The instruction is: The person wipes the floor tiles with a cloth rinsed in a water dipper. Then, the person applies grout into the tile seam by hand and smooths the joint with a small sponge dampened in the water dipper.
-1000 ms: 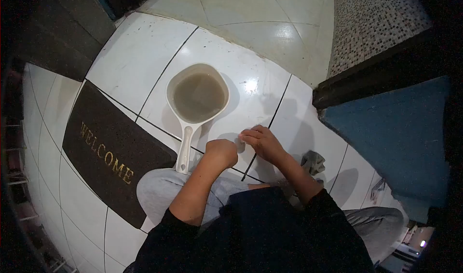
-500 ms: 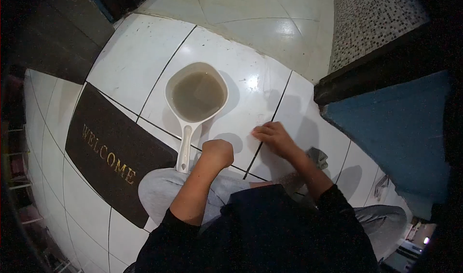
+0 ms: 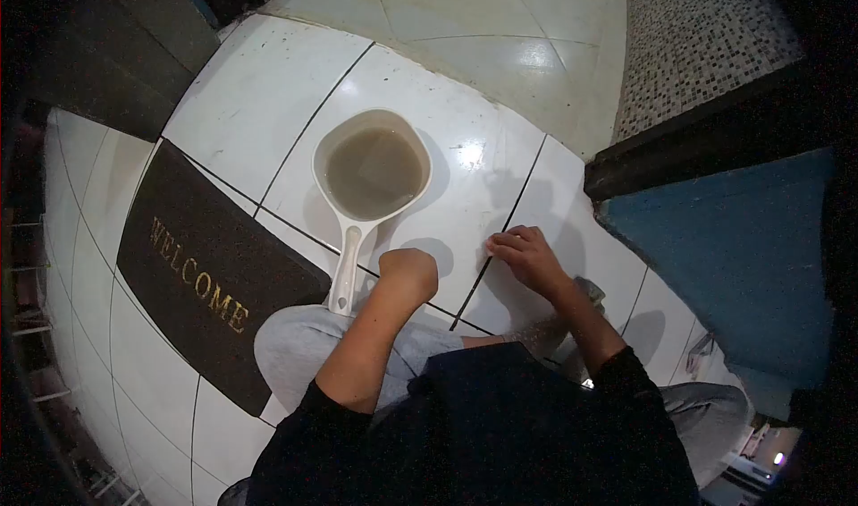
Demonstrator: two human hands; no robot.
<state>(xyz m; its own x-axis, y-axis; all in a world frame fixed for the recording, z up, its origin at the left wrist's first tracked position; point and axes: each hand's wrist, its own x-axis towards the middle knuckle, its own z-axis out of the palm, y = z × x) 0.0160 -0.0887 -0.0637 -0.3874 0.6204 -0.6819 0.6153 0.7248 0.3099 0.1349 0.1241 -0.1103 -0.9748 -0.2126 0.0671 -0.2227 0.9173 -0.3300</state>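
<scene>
A white dipper [image 3: 350, 238] full of cloudy grey-brown water stands on the white tiles, its handle pointing down toward my left knee. Just right of that handle, my left hand [image 3: 409, 274] is closed in a fist above the floor; whatever it may hold is hidden. My right hand [image 3: 527, 256] is farther right, over a dark tile joint, with its fingers bent and drawn together at the tips. Anything between those fingertips is too small to make out. A crumpled grey cloth [image 3: 590, 293] lies beside my right forearm, partly covered by it.
A dark WELCOME mat [image 3: 214, 265] lies at the left. Beyond the white tiles is a beige tiled floor [image 3: 465, 23]. A mosaic-patterned surface [image 3: 706, 50] and a blue panel [image 3: 724, 238] stand at the right. My grey-trousered legs are folded below.
My right hand has moved away from my left fist, to the right across the tiles. The left hand stays closed in nearly the same place. The dipper still stands on the floor.
</scene>
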